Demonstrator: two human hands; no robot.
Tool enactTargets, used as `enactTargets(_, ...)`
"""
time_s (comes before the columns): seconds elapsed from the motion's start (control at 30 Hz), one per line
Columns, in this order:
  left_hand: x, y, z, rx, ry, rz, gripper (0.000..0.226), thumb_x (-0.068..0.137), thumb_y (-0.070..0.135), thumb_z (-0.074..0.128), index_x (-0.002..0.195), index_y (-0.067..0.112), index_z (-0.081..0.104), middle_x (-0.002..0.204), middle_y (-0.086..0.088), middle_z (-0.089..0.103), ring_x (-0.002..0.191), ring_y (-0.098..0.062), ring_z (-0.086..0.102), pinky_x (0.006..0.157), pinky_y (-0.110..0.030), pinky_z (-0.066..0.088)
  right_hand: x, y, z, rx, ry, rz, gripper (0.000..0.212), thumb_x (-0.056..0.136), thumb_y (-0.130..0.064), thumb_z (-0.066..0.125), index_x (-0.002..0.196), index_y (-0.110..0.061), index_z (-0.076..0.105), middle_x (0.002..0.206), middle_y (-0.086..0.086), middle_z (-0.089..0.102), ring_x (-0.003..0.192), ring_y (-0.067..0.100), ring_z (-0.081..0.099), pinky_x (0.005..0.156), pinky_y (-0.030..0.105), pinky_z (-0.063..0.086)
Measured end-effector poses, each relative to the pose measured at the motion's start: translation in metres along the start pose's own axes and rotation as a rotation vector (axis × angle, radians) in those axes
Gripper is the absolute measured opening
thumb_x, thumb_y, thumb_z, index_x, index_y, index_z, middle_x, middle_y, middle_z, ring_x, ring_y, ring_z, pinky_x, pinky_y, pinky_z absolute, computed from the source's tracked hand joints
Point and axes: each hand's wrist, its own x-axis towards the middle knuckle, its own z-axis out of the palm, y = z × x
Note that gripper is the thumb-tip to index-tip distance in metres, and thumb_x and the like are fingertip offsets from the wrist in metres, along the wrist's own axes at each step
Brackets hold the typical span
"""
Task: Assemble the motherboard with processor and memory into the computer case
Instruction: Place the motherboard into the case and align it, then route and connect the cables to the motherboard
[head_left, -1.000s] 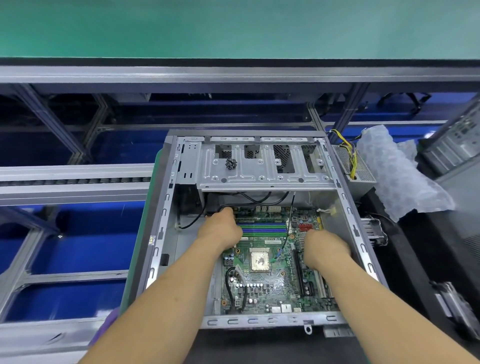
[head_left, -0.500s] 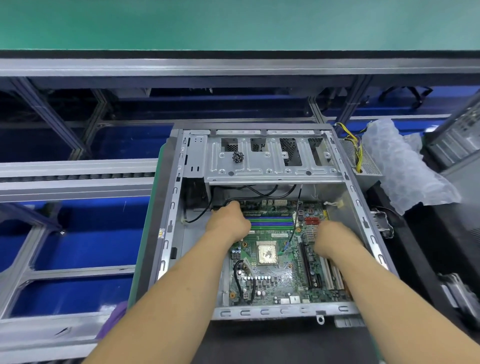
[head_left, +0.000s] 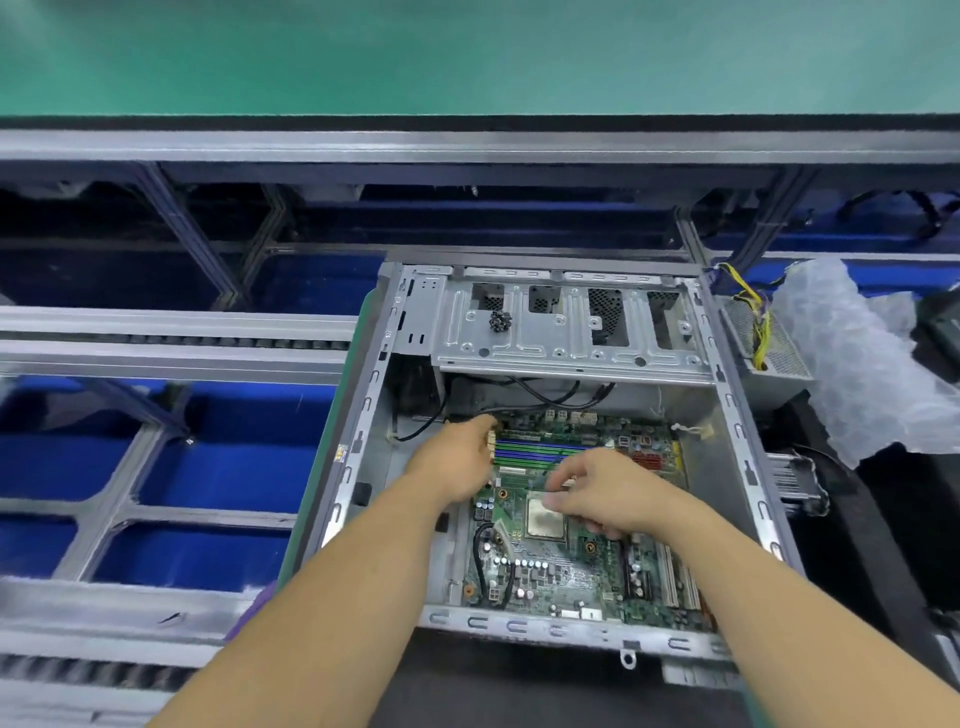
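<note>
Your computer case (head_left: 545, 332) lies open on its side with the motherboard (head_left: 550, 566) seated flat inside it, below the perforated drive cage (head_left: 566, 327). Take the processor (head_left: 544, 517) as your landmark: it sits in its socket near the middle of the board.

Your left hand (head_left: 457, 457) is up and to the left of the processor, at the board's far-left corner, right beside the left ends of the memory slots (head_left: 535, 453). Its fingers curl down onto that edge, but whether they grip the board or merely press on it cannot be told from here.

Your right hand (head_left: 610, 491) hovers just right of the processor, overlapping its right side. The fingers are loosely bent with thumb and forefinger drawn close together; something small and pale shows at the fingertips (head_left: 555, 500), too blurred to tell what, or if it is pinched at all.

Black cables (head_left: 561, 397) trail above the processor, between the board's top edge and the drive cage. Far right of the processor, outside the case, a power supply (head_left: 763, 348) and bubble wrap (head_left: 862, 364) lie.
</note>
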Motion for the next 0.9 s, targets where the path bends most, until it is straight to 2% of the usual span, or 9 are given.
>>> enactTargets(0.1,-0.008,-0.004,-0.005,0.092,0.023,-0.032,0.05,0.096,0.016,0.038,0.144,0.03,0.04,0.131,-0.008,0.06,0.105,-0.031,0.06,0.084,-0.039,0.053,0.001,-0.001,0.001,0.048,0.057,-0.046,0.018,0.098,-0.035,0.063,0.098,-0.019,0.071,0.067,0.001,0.068,0.044,0.008,0.056,0.039,0.02,0.041)
enactTargets(0.17,-0.012,-0.006,-0.007,0.084,0.052,-0.067,0.052,0.097,0.019,0.039,0.148,0.03,0.032,0.129,-0.007,0.062,0.102,-0.031,0.061,0.085,-0.039,0.054,0.0,0.001,0.001,-0.039,0.082,-0.01,0.029,0.099,-0.034,0.062,0.093,-0.008,0.074,0.069,0.004,0.068,0.042,0.007,0.055,0.04,0.019,0.041)
enactTargets(0.23,-0.014,-0.006,-0.008,0.067,0.08,-0.092,0.059,0.097,0.02,0.041,0.152,0.03,0.024,0.119,-0.007,0.065,0.092,-0.028,0.062,0.08,-0.037,0.053,0.0,0.002,0.003,-0.059,0.095,0.013,0.027,0.099,-0.028,0.063,0.094,-0.003,0.074,0.07,0.007,0.069,0.041,0.007,0.055,0.041,0.019,0.041)
enactTargets(0.33,-0.012,-0.005,-0.01,0.018,0.12,-0.129,0.053,0.096,0.019,0.041,0.148,0.027,0.034,0.117,-0.007,0.065,0.094,-0.028,0.062,0.08,-0.037,0.054,0.004,0.006,0.006,0.198,0.148,0.037,0.012,0.097,-0.018,0.066,0.094,-0.007,0.07,0.06,0.004,0.067,0.04,0.011,0.055,0.039,0.022,0.042)
enactTargets(0.47,-0.008,-0.003,-0.01,-0.043,0.166,-0.126,0.035,0.097,0.031,0.045,0.13,0.02,0.049,0.104,-0.003,0.067,0.091,-0.026,0.063,0.083,-0.042,0.056,0.011,0.006,0.002,0.426,0.112,0.129,0.017,0.094,-0.015,0.07,0.107,-0.005,0.063,0.059,0.009,0.064,0.044,0.018,0.054,0.042,0.026,0.043)
enactTargets(0.6,-0.004,-0.004,-0.006,-0.12,0.145,-0.131,0.053,0.097,0.024,0.046,0.149,0.018,0.035,0.125,-0.007,0.063,0.1,-0.027,0.063,0.086,-0.04,0.054,0.021,-0.006,-0.001,0.614,0.05,0.175,0.029,0.095,-0.012,0.069,0.117,0.004,0.058,0.061,0.009,0.065,0.048,0.017,0.056,0.046,0.027,0.045)
enactTargets(0.73,0.001,-0.004,-0.004,-0.24,0.123,-0.13,0.057,0.093,0.011,0.045,0.149,0.014,0.037,0.118,-0.007,0.063,0.102,-0.025,0.061,0.091,-0.037,0.053,0.034,-0.025,0.01,0.714,0.054,0.165,0.018,0.096,-0.008,0.065,0.109,0.005,0.06,0.068,0.008,0.066,0.053,0.015,0.057,0.052,0.028,0.048)
enactTargets(0.83,0.002,0.002,-0.005,-0.302,0.123,-0.056,0.052,0.09,0.01,0.048,0.141,0.018,0.052,0.116,-0.002,0.067,0.098,-0.017,0.061,0.079,-0.023,0.047,0.04,-0.034,0.014,0.958,0.11,0.025,0.016,0.095,-0.008,0.065,0.104,0.006,0.063,0.08,0.012,0.069,0.068,0.02,0.066,0.063,0.029,0.055)
enactTargets(0.9,0.003,0.004,-0.006,-0.331,0.139,-0.027,0.035,0.089,0.012,0.051,0.117,0.022,0.069,0.104,0.002,0.071,0.081,-0.009,0.061,0.063,-0.017,0.043,0.043,-0.033,0.017,1.097,0.234,-0.008,0.017,0.095,-0.006,0.065,0.105,0.008,0.062,0.089,0.018,0.07,0.078,0.026,0.071,0.07,0.032,0.059)
